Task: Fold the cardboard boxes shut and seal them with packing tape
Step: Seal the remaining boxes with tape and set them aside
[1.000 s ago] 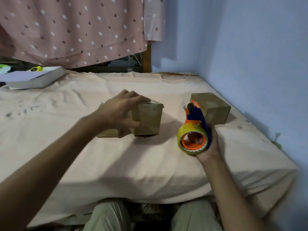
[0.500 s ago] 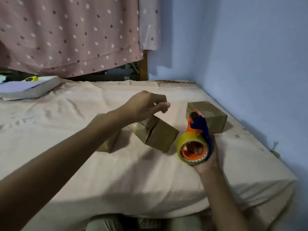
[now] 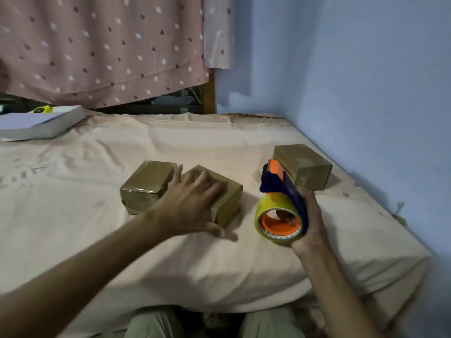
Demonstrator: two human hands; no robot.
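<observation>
Three closed, tape-wrapped cardboard boxes lie on the bed. The middle box [image 3: 228, 201] lies flat under my left hand [image 3: 192, 203], whose palm and spread fingers press on its top while the thumb reaches past its near corner. A second box [image 3: 146, 185] sits just left of it, almost touching. The third box [image 3: 303, 168] rests at the right near the wall. My right hand [image 3: 308, 224] grips a tape dispenser [image 3: 280, 211] with an orange and blue frame and a yellowish tape roll, held above the sheet between the middle and right boxes.
A peach sheet [image 3: 97, 228] covers the bed. A thick white book [image 3: 39, 123] with a yellow object behind it lies at the far left. A blue wall [image 3: 366, 93] borders the right side, and a dotted pink curtain [image 3: 105, 45] hangs behind. My knees show below the bed edge.
The middle box was tilted up on an edge under my left hand; it now lies flat with the hand pressed on top. The dispenser hand has barely moved.
</observation>
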